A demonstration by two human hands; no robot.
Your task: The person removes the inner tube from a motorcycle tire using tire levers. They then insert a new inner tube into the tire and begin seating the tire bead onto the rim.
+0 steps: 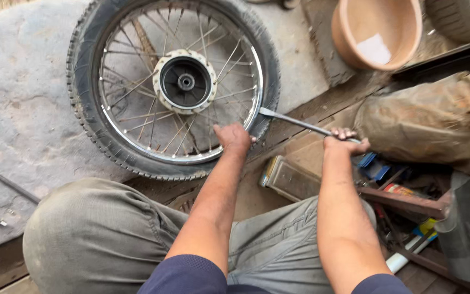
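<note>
I'm prying the tyre (91, 117) off its rim: left hand (234, 138) pressing flat, right hand (345, 142) gripping the lever (295, 122); next, steady downward leverage.

One head-worn camera looks steeply down from above the person's knees — close in, at arm's length. It faces forward over both forearms to a spoked motorcycle wheel (172, 87) lying flat on the stone floor (23, 109) — no second view overlaps it.
</note>
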